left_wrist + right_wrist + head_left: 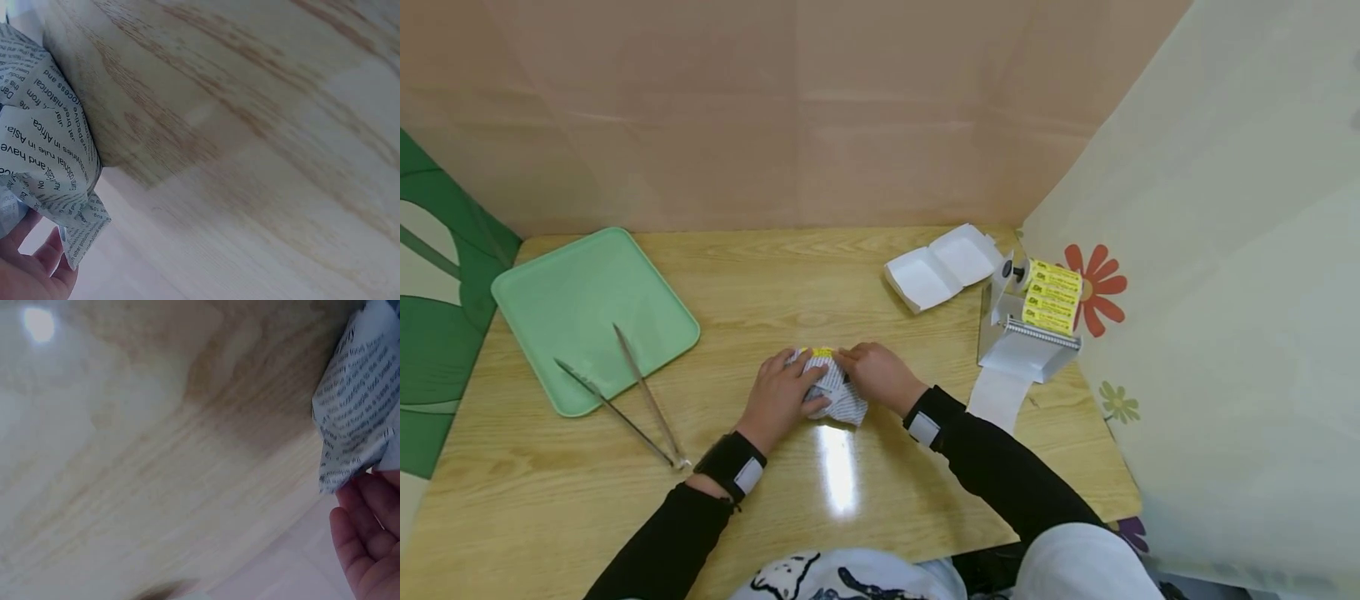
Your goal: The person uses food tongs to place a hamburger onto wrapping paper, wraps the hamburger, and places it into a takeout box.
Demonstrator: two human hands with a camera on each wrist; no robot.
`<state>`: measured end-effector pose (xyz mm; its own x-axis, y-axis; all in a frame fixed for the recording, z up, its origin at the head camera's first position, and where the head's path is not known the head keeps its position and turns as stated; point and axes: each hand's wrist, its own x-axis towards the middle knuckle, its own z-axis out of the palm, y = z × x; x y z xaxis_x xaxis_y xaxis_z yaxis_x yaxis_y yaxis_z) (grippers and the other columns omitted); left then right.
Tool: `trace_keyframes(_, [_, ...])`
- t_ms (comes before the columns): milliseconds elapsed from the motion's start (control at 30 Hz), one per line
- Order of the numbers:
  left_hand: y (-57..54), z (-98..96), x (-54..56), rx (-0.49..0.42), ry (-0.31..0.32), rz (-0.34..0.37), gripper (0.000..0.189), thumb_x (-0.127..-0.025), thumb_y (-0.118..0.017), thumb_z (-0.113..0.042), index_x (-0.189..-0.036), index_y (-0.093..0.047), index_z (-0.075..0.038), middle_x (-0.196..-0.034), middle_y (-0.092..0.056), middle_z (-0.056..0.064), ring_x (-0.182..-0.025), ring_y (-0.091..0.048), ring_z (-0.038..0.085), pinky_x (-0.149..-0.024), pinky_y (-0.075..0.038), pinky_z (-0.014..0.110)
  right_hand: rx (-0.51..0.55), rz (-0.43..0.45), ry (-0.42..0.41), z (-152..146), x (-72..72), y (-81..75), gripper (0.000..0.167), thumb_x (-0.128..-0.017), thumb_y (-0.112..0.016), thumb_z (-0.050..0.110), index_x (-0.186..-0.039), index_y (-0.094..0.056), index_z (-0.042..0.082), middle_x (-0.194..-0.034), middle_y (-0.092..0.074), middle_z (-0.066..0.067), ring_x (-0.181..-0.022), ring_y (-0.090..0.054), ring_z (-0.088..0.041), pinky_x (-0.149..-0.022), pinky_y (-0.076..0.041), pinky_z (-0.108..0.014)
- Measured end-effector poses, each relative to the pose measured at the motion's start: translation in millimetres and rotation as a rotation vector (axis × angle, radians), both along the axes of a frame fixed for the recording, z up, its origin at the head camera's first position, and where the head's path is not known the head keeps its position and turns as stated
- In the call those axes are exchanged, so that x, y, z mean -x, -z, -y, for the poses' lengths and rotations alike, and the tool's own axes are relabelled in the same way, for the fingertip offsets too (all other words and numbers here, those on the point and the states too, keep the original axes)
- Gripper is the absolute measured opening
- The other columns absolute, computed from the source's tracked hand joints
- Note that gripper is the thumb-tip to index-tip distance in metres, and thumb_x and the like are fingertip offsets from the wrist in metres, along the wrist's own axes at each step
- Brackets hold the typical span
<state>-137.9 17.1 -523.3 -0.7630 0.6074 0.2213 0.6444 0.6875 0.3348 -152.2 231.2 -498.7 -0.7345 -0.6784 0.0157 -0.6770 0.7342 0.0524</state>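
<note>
A small parcel wrapped in newsprint-patterned paper (pixel 844 406) lies on the table before the person, with a yellow sticker (pixel 822 352) along its far edge. From the left, the left hand (pixel 778 398) grips it, fingers over its top and thumb along the near side. On the opposite side, the right hand (pixel 882 377) holds the parcel's far right corner, its fingertips at the sticker's end. A pointed paper flap (pixel 84 234) sticks out by the fingers in the left wrist view. The right wrist view shows fingers bent at the paper's edge (pixel 353 434). Whatever is wrapped inside stays hidden.
A green tray (pixel 591 308) is at the left, with metal tongs (pixel 651 396) leaning over its near edge. Behind the parcel, to the right, sits an opened white box (pixel 940 267). A label dispenser (pixel 1030 333) with yellow stickers and a trailing backing strip (pixel 1000 400) stands by the right wall.
</note>
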Motion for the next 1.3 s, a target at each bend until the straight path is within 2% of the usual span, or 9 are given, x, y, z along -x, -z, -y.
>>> trace_keyframes(167, [-1.1,-0.4,0.2,0.024,-0.023,0.022,0.065,-0.085,-0.072,-0.046,-0.135,-0.056,-0.008,-0.138,-0.054,0.017,-0.128,-0.044,0.040,-0.105,-0.032,0.053,0.043,-0.003,0.025,2,-5.5,1.8,0.038,-0.089,-0.064,0.005,-0.126,-0.062,-0.003,-0.119,-0.067,-0.014,-0.098,-0.065,-0.024,-0.088,-0.051,-0.035])
trace_keyframes(267, [-2.1,-0.8,0.4,0.042,-0.026,0.017,0.071,-0.085,-0.071,-0.048,-0.137,-0.053,-0.004,-0.138,-0.053,0.017,-0.127,-0.044,0.039,-0.105,-0.032,0.053,0.035,-0.010,0.047,7,-7.4,0.4,0.041,-0.091,-0.063,0.008,-0.130,-0.058,-0.004,-0.124,-0.064,-0.015,-0.108,-0.063,-0.025,-0.095,-0.047,-0.036])
trace_keyframes(400, [0.4,-0.1,-0.3,0.061,-0.014,0.003,0.072,-0.086,-0.070,-0.050,-0.138,-0.053,-0.004,-0.141,-0.050,0.018,-0.127,-0.043,0.039,-0.105,-0.033,0.053,0.034,0.038,0.044,14,-12.4,-4.2,0.045,-0.093,-0.059,0.011,-0.134,-0.053,-0.007,-0.134,-0.056,-0.020,-0.121,-0.056,-0.028,-0.101,-0.044,-0.037])
trace_keyframes(700, [10.9,3.0,-0.4,0.035,-0.029,-0.014,0.070,-0.086,-0.069,-0.050,-0.139,-0.053,-0.006,-0.143,-0.048,0.017,-0.129,-0.043,0.038,-0.106,-0.033,0.053,0.073,0.151,0.079,19,-18.8,-6.3,0.054,-0.096,-0.056,0.022,-0.139,-0.046,-0.009,-0.141,-0.047,-0.024,-0.128,-0.049,-0.030,-0.103,-0.041,-0.036])
trace_keyframes(867, [12.2,3.5,-2.5,0.013,-0.028,0.009,0.069,-0.087,-0.068,-0.049,-0.139,-0.053,-0.006,-0.143,-0.048,0.018,-0.129,-0.043,0.038,-0.105,-0.034,0.054,0.047,0.160,0.072,17,-20.1,-0.1,0.057,-0.098,-0.054,0.028,-0.142,-0.043,-0.008,-0.144,-0.044,-0.023,-0.131,-0.046,-0.029,-0.106,-0.038,-0.036])
trace_keyframes(1033, [14.6,4.3,-4.4,0.003,-0.041,0.022,0.069,-0.088,-0.068,-0.049,-0.139,-0.052,-0.007,-0.143,-0.049,0.017,-0.128,-0.043,0.038,-0.103,-0.036,0.055,0.043,0.147,0.064,18,-20.7,5.0,0.057,-0.099,-0.051,0.029,-0.142,-0.042,-0.008,-0.143,-0.045,-0.024,-0.129,-0.048,-0.030,-0.105,-0.039,-0.037])
trace_keyframes(1300, [13.1,2.4,-1.2,-0.004,-0.037,0.009,0.069,-0.088,-0.066,-0.050,-0.140,-0.051,-0.007,-0.143,-0.048,0.016,-0.127,-0.044,0.036,-0.102,-0.036,0.054,0.125,0.215,0.096,12,-17.9,4.4,0.060,-0.100,-0.053,0.030,-0.145,-0.038,-0.006,-0.146,-0.043,-0.021,-0.134,-0.043,-0.029,-0.109,-0.034,-0.037])
